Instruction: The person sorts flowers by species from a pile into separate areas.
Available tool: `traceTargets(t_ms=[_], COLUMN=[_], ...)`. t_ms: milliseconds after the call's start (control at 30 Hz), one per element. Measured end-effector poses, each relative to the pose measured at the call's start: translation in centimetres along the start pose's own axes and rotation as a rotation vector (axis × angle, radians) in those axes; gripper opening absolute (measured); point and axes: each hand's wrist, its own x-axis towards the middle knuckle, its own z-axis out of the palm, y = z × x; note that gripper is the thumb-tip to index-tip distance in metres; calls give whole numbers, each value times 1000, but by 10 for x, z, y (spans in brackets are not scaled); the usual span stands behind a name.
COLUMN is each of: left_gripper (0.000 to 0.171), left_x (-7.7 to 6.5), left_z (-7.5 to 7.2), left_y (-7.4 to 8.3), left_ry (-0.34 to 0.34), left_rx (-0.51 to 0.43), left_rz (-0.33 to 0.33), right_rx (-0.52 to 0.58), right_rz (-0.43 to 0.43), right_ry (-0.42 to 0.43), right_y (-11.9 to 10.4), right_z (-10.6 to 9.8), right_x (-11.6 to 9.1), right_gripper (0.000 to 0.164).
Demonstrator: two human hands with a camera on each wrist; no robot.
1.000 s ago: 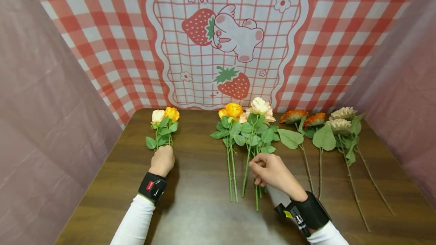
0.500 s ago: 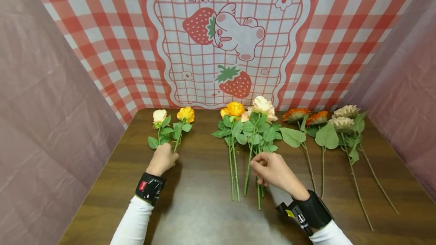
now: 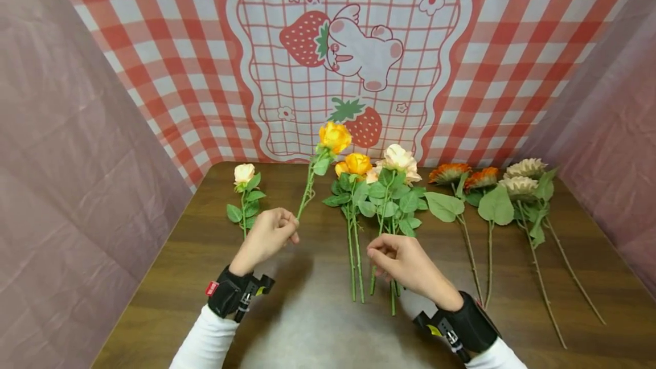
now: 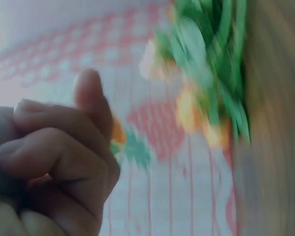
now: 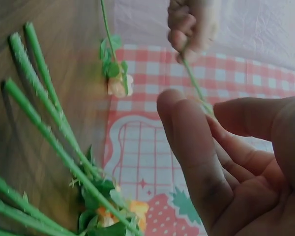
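My left hand [image 3: 267, 235] pinches the stem of a yellow-orange rose [image 3: 335, 138], which is raised and leans to the right in the head view. In the left wrist view the fingers curl inward and mostly hide that rose. On the table beside the left hand lies a peach rose [image 3: 244, 174] with green leaves. My right hand [image 3: 410, 261] hovers over the stems of the middle group. The right wrist view shows its thumb and fingers bent loosely with a gap between them, holding nothing. That group has orange roses [image 3: 357, 164] and peach roses [image 3: 400, 159].
To the right lie orange flowers [image 3: 482, 178] and cream flowers [image 3: 520, 188] with long brown stems. A wooden table [image 3: 169, 278] meets a red-and-white checked cloth [image 3: 174, 67] at the back. Pink drapes [image 3: 77, 147] hang at both sides.
The left hand has lifted the yellow-orange rose from beside the left peach rose and carried it right. The right hand has barely moved.
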Motion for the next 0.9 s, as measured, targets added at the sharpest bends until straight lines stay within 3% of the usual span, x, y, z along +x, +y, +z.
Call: traceTargets(t_ms=[200, 367, 533, 767, 900], left_gripper=[10, 9, 9, 8, 4], left_x=[-19, -35, -44, -50, -51], left_z=[39, 70, 90, 100, 100], left_y=[25, 37, 42, 45, 43], left_ry=[-134, -234, -277, -256, -182], left_rx=[-242, -319, -380, -342, -214], left_rz=[74, 131, 182, 196, 284], right_rx=[42, 192, 306, 279, 265], right_rz=[-61, -106, -138, -124, -105], right_ry=[92, 156, 151, 132, 135], right_y=[-8, -15, -19, -18, -19], right_z=[7, 9, 8, 8, 9], right_x=[-1, -4, -9, -10, -12], right_gripper=[26, 33, 30, 24, 26])
